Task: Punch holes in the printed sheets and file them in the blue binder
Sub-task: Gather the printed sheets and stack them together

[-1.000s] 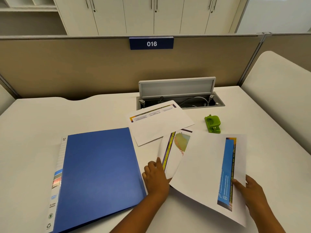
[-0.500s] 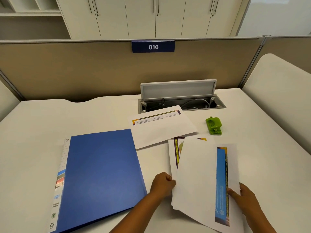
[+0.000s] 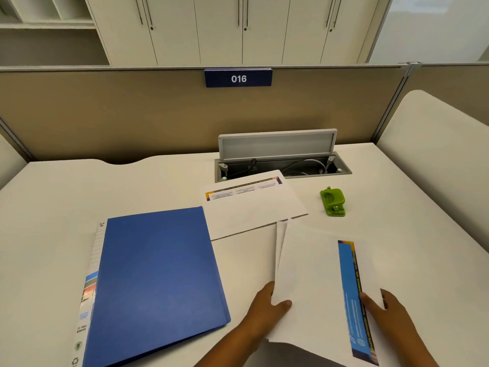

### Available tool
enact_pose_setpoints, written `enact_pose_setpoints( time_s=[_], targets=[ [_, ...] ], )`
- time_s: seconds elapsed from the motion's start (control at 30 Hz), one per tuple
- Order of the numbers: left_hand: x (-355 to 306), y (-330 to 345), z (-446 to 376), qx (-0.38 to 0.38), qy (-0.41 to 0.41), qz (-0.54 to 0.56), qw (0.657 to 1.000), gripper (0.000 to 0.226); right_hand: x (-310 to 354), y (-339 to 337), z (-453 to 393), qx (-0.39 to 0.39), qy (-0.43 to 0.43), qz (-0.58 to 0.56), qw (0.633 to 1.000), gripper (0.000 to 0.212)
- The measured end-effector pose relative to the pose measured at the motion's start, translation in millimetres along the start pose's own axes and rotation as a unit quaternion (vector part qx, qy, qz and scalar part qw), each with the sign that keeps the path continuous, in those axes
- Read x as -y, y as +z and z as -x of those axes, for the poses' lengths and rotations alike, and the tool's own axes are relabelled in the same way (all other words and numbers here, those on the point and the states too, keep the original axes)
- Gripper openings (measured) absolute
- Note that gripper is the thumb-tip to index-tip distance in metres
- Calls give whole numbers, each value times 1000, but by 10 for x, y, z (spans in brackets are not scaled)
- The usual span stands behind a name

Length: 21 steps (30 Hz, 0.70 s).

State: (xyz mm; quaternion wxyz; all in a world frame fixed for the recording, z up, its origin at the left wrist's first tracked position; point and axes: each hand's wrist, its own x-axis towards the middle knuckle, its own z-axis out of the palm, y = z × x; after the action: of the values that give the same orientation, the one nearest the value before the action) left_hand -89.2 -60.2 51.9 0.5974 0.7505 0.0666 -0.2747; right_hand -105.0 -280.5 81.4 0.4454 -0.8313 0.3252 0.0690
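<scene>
A closed blue binder (image 3: pixel 158 279) lies on the white desk (image 3: pixel 66 202) at the left. Two printed sheets (image 3: pixel 312 274) are stacked and lifted off the desk at the lower right; the top one shows a blue strip along its right side. My left hand (image 3: pixel 267 305) pinches their left edge, thumb on top. My right hand (image 3: pixel 383 311) grips their right edge near the blue strip. A third printed sheet (image 3: pixel 251 207) lies flat behind the binder. A small green hole punch (image 3: pixel 333 202) sits to its right, out of both hands' reach.
An open cable tray (image 3: pixel 280 165) with a raised grey lid is set in the desk at the back. A beige partition (image 3: pixel 132 115) with a "016" sign closes the far side. A white rounded panel (image 3: pixel 436 168) borders the desk on the right.
The two sheets have been squared into one stack and raised off the desk. My left hand went from resting on the lower sheet to pinching the stack's left edge.
</scene>
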Motion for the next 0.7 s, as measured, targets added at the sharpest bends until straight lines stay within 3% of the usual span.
enact_pose_setpoints(
  time_s=[0.1,0.23,0.33,0.53,0.7],
  targets=[
    [7,-1,28,6,23,-11,1000,55,62,-84,-29,24,29,-79,996,58],
    [-55,-31,40,-27,70,-56,996,55,147,-133,-29,21,-1,-137,990,50],
    [-101,-111,14,-74,121,-56,988,51,237,-135,-3,21,-60,-182,981,45],
    [-367,-391,-16,-153,234,42,959,18,538,-101,175,5,-210,-251,945,27],
    [-650,-572,-24,-207,297,64,930,24,776,10,269,-31,-303,-212,929,33]
  ],
)
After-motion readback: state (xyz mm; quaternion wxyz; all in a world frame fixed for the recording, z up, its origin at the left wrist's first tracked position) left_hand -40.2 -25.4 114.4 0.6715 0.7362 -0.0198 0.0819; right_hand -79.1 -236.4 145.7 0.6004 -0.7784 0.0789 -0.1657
